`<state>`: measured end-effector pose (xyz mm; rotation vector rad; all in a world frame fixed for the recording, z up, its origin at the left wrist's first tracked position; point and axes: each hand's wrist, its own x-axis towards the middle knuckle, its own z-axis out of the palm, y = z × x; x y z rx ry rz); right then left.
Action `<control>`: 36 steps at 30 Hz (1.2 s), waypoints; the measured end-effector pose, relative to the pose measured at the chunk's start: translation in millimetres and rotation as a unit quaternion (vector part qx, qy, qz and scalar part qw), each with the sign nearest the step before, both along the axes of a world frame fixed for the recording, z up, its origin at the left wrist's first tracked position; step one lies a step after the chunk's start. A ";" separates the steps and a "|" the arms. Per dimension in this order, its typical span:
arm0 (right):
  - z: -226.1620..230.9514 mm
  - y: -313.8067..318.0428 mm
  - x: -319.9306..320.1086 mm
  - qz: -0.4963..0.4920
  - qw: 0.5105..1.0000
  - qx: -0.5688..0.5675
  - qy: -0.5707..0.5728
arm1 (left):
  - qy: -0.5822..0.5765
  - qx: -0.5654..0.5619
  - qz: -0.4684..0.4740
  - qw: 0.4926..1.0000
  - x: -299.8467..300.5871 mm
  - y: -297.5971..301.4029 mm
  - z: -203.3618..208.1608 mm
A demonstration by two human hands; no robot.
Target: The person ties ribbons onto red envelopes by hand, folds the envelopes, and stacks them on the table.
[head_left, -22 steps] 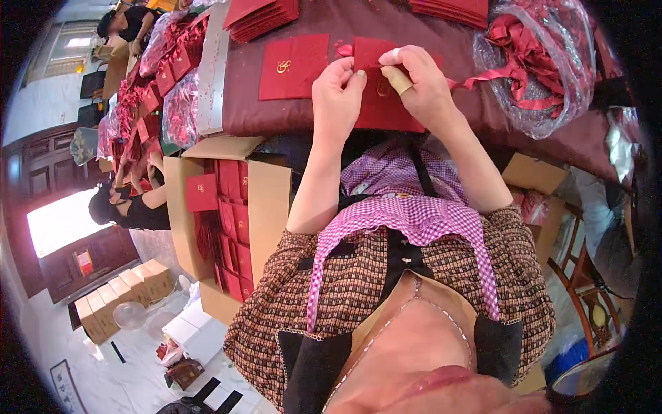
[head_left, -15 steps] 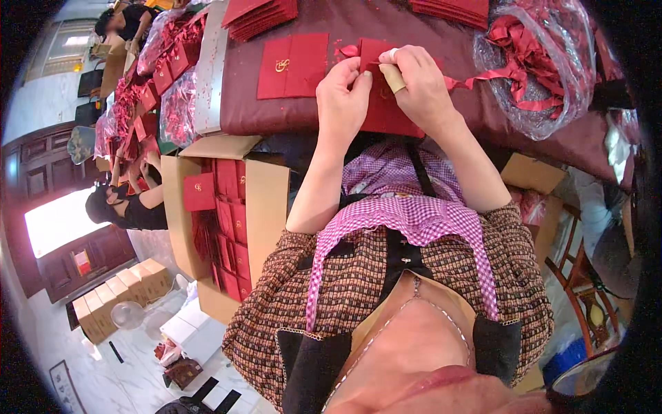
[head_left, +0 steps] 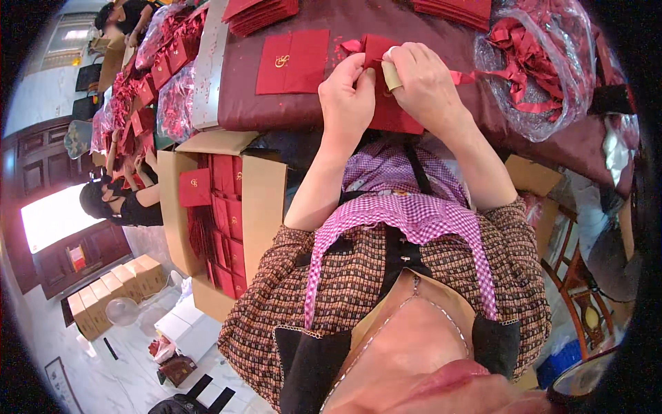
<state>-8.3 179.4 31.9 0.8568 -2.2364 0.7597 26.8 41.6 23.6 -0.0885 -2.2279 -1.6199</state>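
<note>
A red card (head_left: 396, 119), shaped like a folder or envelope, lies at the table's near edge under both my hands. My left hand (head_left: 347, 95) is closed in a pinch at its left side. My right hand (head_left: 424, 81), with a tan wrap on one finger and white on another, pinches at the card's upper middle. A red ribbon (head_left: 463, 77) runs out from beneath my right hand, and a short red end (head_left: 351, 46) pokes out above my left fingertips. My fingers hide the ribbon's middle. Left of my hands lies another red card (head_left: 292, 62) with a gold emblem.
Stacks of red cards (head_left: 261, 15) stand along the far side. A clear plastic bag (head_left: 493, 114) of red ribbons is at the right. An open carton (head_left: 265, 207) of red cards stands below the table's left end. Other people work at the left.
Both hands stay at the card with small finger movements. The ribbon stretch to the right of my right hand has shifted slightly. The view has moved a little.
</note>
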 end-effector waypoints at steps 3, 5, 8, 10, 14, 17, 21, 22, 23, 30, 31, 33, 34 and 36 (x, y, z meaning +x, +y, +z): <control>0.8 2.9 -3.0 0.029 0.997 -0.049 -0.044 | -0.002 -0.017 0.010 1.000 0.4 -0.5 0.8; 1.9 5.2 -2.4 0.041 0.992 -0.078 -0.096 | -0.001 -0.018 0.017 1.000 -0.4 -1.7 -1.4; -0.8 5.0 -2.4 0.051 0.974 -0.126 -0.181 | 0.000 -0.010 0.023 1.000 -0.8 -5.2 -4.6; -4.7 5.3 -2.0 0.048 0.965 -0.144 -0.216 | -0.001 0.000 0.020 1.000 -1.0 -6.5 -5.4; -5.5 9.4 -2.1 0.048 0.957 -0.171 -0.230 | -0.003 0.009 0.003 1.000 -1.3 -3.3 -2.1; -4.1 8.5 -1.6 0.050 0.952 -0.183 -0.242 | 0.000 0.014 0.004 1.000 0.2 -4.0 -1.9; -5.5 6.7 -0.9 0.046 0.950 -0.194 -0.242 | 0.003 0.018 0.002 1.000 0.6 -3.1 -0.6; -6.7 5.9 -0.6 0.046 0.950 -0.193 -0.243 | 0.002 0.019 0.002 1.000 0.0 -3.9 -3.2; -5.6 4.9 0.4 0.050 0.952 -0.195 -0.232 | 0.004 0.010 0.003 1.000 -0.2 -4.9 -3.3; -7.0 -0.1 -1.6 0.017 0.992 -0.113 -0.060 | 0.025 -0.042 0.016 0.999 -1.5 -3.0 -4.0; -5.8 -0.5 -3.3 0.017 0.992 -0.113 -0.058 | 0.026 -0.042 0.016 0.999 -3.3 -2.8 -5.4; -2.2 -2.8 -2.8 -0.025 0.998 -0.044 0.034 | 0.060 -0.091 0.019 0.994 -3.1 -2.5 -6.7; 1.6 -2.8 -1.6 -0.024 0.998 -0.044 0.034 | 0.060 -0.091 0.021 0.994 -3.7 -1.2 -6.3; 7.7 -1.2 4.5 -0.044 0.998 0.043 0.019 | 0.094 -0.145 0.048 0.984 -2.7 4.5 -3.5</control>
